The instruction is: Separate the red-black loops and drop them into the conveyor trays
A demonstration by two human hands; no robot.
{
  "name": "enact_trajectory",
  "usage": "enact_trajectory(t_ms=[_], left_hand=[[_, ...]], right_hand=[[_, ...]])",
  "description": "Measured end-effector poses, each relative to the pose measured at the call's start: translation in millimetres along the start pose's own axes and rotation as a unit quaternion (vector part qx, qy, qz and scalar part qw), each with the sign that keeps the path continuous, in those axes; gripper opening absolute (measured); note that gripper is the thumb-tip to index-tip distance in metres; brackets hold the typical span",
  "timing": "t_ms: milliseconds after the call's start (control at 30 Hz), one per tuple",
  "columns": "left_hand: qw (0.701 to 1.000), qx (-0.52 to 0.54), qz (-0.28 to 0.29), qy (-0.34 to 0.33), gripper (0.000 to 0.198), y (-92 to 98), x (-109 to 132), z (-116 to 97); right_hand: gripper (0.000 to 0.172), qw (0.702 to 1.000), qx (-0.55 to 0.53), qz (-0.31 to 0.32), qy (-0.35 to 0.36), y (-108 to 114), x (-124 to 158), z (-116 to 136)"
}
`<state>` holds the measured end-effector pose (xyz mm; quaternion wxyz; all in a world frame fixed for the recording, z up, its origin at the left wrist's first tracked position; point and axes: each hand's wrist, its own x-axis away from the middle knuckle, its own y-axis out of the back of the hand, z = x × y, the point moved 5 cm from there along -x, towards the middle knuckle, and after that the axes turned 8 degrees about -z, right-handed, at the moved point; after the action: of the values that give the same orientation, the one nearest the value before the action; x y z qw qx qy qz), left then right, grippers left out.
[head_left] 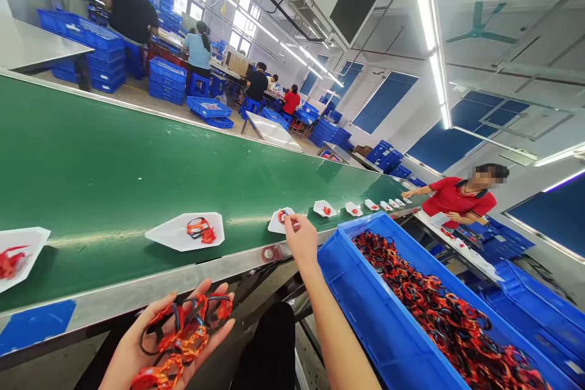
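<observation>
My left hand (pixel 169 341) is palm up near the belt's edge, fingers curled around a bunch of thin red, orange and black wire-like loops (pixel 183 341). Reaching over the green conveyor belt, my right hand (pixel 299 237) pinches a similar small loop (pixel 282 216) above a white boat-shaped tray (pixel 276 226). Its fingers partly cover that tray. Left of it on the belt, another white tray (pixel 183 241) carries a black-and-orange loop and red pieces (pixel 202 230). A further tray (pixel 36 244) with red pieces is cut off by the left edge.
A blue bin (pixel 347 274) full of loops stands right of my right arm. Several white trays (pixel 325 208) line the belt (pixel 114 152) farther along. A co-worker in red (pixel 457 198) reaches to its far end. The metal rail (pixel 247 261) borders the belt.
</observation>
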<state>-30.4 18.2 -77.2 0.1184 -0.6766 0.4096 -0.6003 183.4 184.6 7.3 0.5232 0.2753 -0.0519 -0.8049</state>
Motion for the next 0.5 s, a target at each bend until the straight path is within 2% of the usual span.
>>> enact_trajectory(t_ms=[67, 133, 200, 300, 367, 433, 500], left_hand=[[1.0, -0.006, -0.001, -0.006, 0.052, -3.3, 4, -3], [1.0, 0.003, -0.016, -0.016, 0.052, -5.3, 6, -6], [0.999, 0.005, -0.028, -0.021, 0.049, -6.3, 5, -6], [0.999, 0.001, -0.025, -0.031, 0.044, -6.4, 1, -4], [0.999, 0.007, -0.019, -0.033, 0.043, -5.4, 0, -1], [1.0, 0.013, -0.015, -0.018, 0.047, -3.5, -1, 3], [1.0, 0.017, 0.008, 0.012, 0.052, -2.1, -2, 10]], right_hand=[[0.015, 0.999, 0.026, 0.014, 0.013, -2, 5, 2], [0.02, 0.998, 0.036, 0.037, 0.021, -4, 28, 11], [0.023, 0.993, 0.035, 0.106, 0.041, -8, 65, 24], [0.022, 0.964, 0.053, 0.24, 0.103, -20, 122, 43], [0.017, 0.956, 0.058, 0.257, 0.129, -23, 142, 46], [0.014, 0.972, 0.017, 0.218, 0.09, -21, 143, 39], [0.017, 0.976, -0.1, 0.19, -0.046, -18, 138, 21]])
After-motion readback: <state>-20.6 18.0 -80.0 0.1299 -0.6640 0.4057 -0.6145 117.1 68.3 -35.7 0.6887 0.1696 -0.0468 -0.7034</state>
